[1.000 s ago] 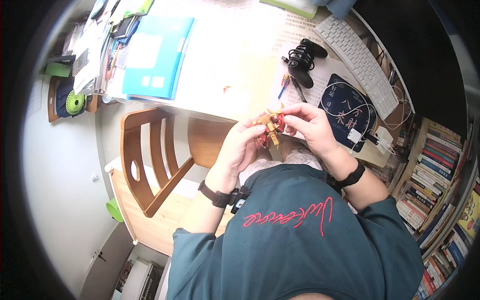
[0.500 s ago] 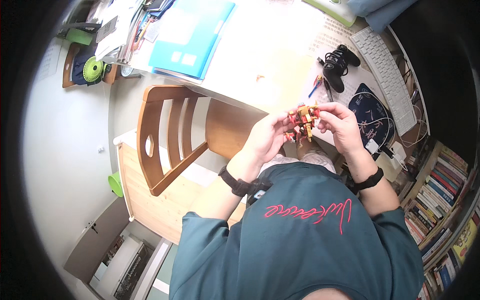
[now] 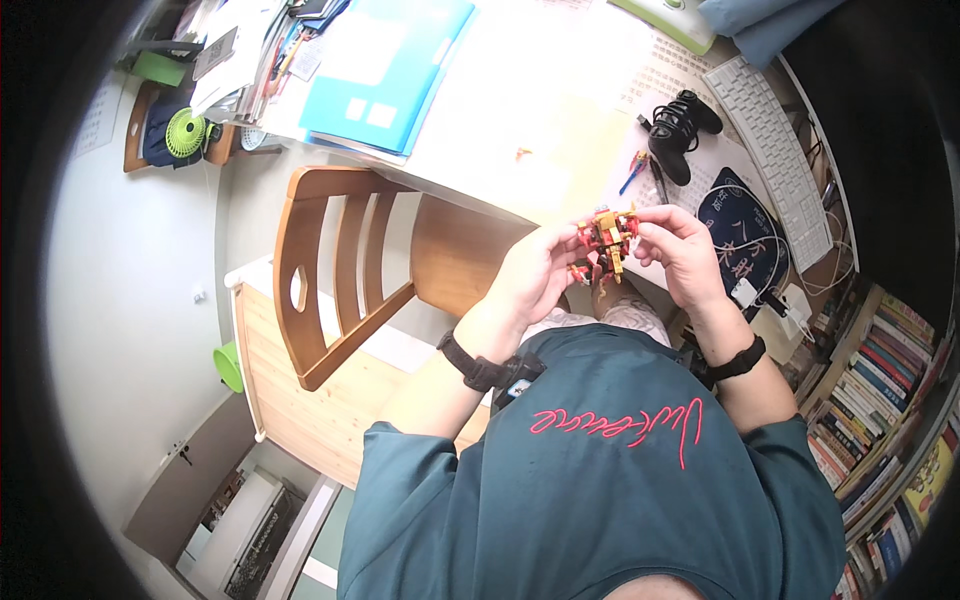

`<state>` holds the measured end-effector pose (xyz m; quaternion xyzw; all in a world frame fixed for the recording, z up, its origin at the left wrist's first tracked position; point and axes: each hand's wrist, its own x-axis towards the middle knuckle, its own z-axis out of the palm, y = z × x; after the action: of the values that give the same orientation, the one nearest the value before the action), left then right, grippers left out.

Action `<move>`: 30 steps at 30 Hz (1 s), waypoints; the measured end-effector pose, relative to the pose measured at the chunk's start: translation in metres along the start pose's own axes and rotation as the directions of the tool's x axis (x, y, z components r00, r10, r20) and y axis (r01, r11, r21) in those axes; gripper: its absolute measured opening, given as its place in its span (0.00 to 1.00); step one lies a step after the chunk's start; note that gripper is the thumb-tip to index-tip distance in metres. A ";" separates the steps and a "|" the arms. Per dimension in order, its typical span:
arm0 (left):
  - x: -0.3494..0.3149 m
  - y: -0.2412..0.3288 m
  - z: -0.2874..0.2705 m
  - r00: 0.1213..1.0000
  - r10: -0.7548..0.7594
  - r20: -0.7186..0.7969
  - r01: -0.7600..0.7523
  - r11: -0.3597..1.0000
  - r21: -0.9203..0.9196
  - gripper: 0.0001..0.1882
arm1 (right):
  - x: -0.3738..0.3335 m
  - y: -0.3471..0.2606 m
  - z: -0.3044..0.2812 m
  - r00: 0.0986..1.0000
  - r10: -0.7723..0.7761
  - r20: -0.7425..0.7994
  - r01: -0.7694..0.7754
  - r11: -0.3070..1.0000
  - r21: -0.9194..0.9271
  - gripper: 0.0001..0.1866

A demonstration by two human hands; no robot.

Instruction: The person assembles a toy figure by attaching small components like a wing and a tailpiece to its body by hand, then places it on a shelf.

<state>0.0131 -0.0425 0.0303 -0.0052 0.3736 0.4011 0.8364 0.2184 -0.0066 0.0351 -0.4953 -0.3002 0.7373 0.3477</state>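
Beside the counter (image 3: 480, 160), I see left fingers (image 3: 562, 236) and right fingers (image 3: 656, 214) pinching a red-gold toy figure (image 3: 612, 233) between them, likely for steadiness.

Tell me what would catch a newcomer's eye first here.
Probably the small red-and-gold toy near the middle, held up between the left hand and the right hand. Next, the dark teal T-shirt with red script across it, filling the lower centre. Then the bright blue folder lying at the upper left on the white desk.
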 end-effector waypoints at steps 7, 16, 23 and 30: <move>-0.001 0.005 0.003 0.999 -0.003 0.032 0.002 0.999 0.042 0.25 | -0.001 0.000 0.000 1.000 -0.003 0.000 0.003 1.000 0.003 0.09; -0.007 0.008 0.011 0.986 0.092 0.140 -0.109 0.986 0.124 0.24 | -0.004 -0.001 0.000 0.997 -0.059 0.050 0.057 0.998 0.029 0.08; -0.011 0.003 0.013 0.962 0.213 0.174 -0.261 0.906 0.334 0.27 | -0.006 -0.004 -0.005 0.984 -0.152 0.094 0.146 0.987 0.065 0.08; -0.022 0.006 0.024 0.923 0.304 0.238 -0.378 0.833 0.404 0.28 | -0.017 -0.016 0.000 0.975 -0.181 0.129 0.175 0.983 0.055 0.10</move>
<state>0.0154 -0.0457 0.0637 0.2849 0.3798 0.4475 0.7579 0.2267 -0.0107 0.0566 -0.4082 -0.3500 0.7411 0.4021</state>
